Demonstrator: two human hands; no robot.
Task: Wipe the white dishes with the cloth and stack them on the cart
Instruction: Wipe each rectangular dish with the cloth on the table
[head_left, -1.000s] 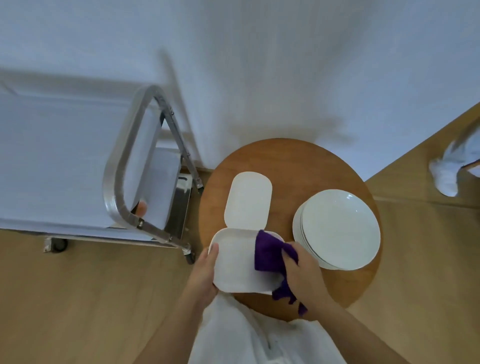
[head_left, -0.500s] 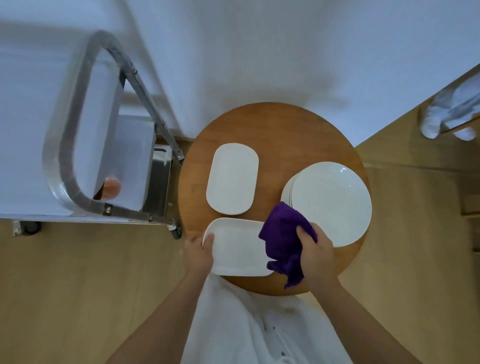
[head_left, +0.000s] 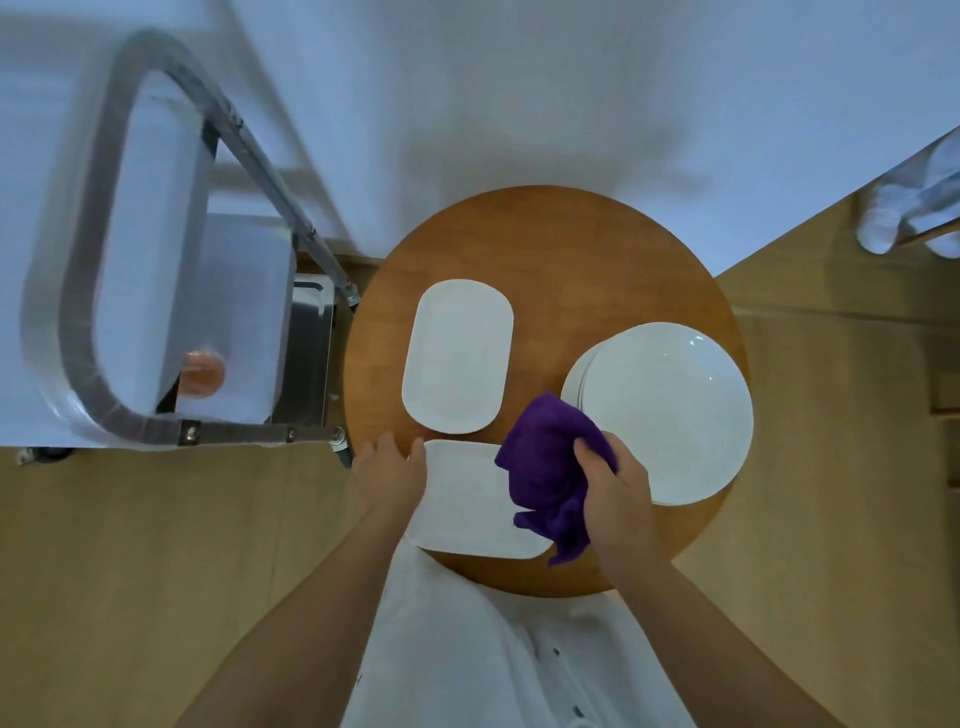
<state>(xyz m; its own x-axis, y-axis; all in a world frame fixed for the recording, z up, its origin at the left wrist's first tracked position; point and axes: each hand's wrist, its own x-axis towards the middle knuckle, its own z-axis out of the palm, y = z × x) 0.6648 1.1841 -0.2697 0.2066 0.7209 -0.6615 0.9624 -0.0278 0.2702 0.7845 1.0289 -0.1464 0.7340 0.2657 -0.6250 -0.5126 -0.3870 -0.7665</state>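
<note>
**Head view: one hand holds a dish, one hand holds a purple cloth**

Head camera looks straight down at a round brown desk (head_left: 571, 249). The left hand (head_left: 387, 478) holds the left end of a long white dish (head_left: 467, 499). Its thumb lies on the rim of the dish, and the other fingers (head_left: 385, 441) are by the edge; how they curl under the dish cannot be seen. The dish lies at the near edge of the desk, between the two hands.

The right hand (head_left: 615, 499) is closed tight around a purple cloth (head_left: 545, 467). The cloth bunches up to the left of the right hand's fingers and covers the right end of the long dish.

Just past the left hand's fingers lies a second long white dish (head_left: 457, 356), flat on the desk. A thin strip of desk shows between the two long dishes. Just past the right hand's fingers, and a bit to the right, sits a stack of round white plates (head_left: 670, 410). The cloth's top tip lies over the near left rim of the stack.

Far to the left of the left hand stands a metal cart (head_left: 306, 343) with a shiny curved handle (head_left: 78, 364).
</note>
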